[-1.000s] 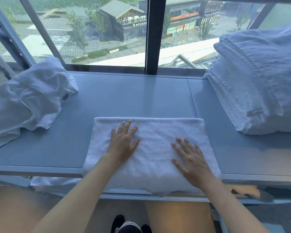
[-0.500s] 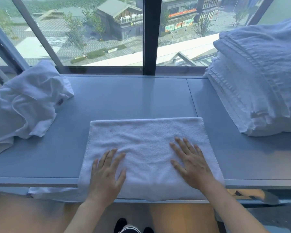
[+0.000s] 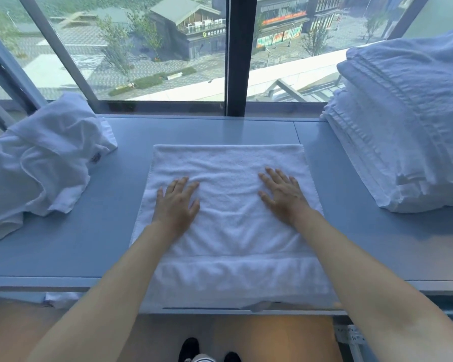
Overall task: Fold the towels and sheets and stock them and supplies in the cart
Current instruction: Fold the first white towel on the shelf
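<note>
Now, from the head view, a folded white towel [image 3: 228, 220] lies flat on the blue table [image 3: 94, 231], its near edge hanging over the front. Left hand [image 3: 177, 205] and right hand [image 3: 283, 195] both press on it, fingers straight. Crumpled white linen [image 3: 42, 158] sits left, a stack of folded towels [image 3: 403, 126] right

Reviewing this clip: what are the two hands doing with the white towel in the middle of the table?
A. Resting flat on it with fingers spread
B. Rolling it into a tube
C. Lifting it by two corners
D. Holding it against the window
A: the left hand and right hand lie palm-down, fingers spread, on the towel, which lies flat on the table.
</note>
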`<control>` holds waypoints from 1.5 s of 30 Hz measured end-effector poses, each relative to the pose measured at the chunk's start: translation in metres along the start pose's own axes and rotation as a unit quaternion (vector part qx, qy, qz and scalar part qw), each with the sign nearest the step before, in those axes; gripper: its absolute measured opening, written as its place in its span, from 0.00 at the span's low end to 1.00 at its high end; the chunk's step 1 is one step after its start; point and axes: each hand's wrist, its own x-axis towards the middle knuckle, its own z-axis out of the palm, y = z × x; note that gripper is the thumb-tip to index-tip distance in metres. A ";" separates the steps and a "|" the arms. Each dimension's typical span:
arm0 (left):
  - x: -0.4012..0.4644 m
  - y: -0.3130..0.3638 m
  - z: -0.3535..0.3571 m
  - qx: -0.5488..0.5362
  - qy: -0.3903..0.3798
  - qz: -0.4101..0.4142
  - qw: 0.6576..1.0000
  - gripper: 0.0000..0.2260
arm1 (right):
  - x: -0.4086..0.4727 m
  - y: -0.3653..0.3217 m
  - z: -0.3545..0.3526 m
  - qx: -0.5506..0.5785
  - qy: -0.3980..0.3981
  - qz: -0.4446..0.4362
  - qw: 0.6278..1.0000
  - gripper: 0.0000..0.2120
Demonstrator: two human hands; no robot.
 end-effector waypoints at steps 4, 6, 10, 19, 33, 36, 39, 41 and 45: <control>-0.047 0.024 -0.008 -0.007 0.037 0.037 0.999 0.22 | -0.052 -0.021 -0.002 0.039 0.038 -0.020 0.998 0.29; -0.096 0.030 -0.003 -0.031 0.044 0.067 0.996 0.20 | -0.102 -0.030 0.003 0.058 0.046 -0.043 0.996 0.28; -0.175 0.027 0.017 -0.067 0.047 0.061 0.995 0.23 | -0.183 -0.029 0.018 0.059 0.008 -0.036 0.998 0.28; -0.131 0.013 0.021 -0.042 -0.005 0.045 0.998 0.27 | -0.145 -0.015 0.022 0.007 0.002 -0.021 1.000 0.28; -0.074 0.057 0.006 -0.020 0.033 0.215 0.976 0.19 | -0.108 -0.044 0.010 0.034 -0.013 -0.121 0.992 0.31; -0.078 0.071 0.012 -0.016 0.024 0.224 0.974 0.19 | -0.113 -0.055 0.019 0.025 -0.006 -0.139 0.990 0.27; -0.077 0.065 0.008 -0.015 0.051 0.227 0.973 0.14 | -0.110 -0.043 0.010 0.016 0.018 -0.145 0.989 0.24; -0.078 0.053 0.004 -0.015 0.058 0.224 0.973 0.14 | -0.113 -0.027 0.002 0.014 0.021 -0.138 0.990 0.25; -0.085 0.020 -0.010 -0.019 0.054 0.204 0.977 0.17 | -0.128 0.014 -0.015 0.038 -0.010 -0.096 0.995 0.33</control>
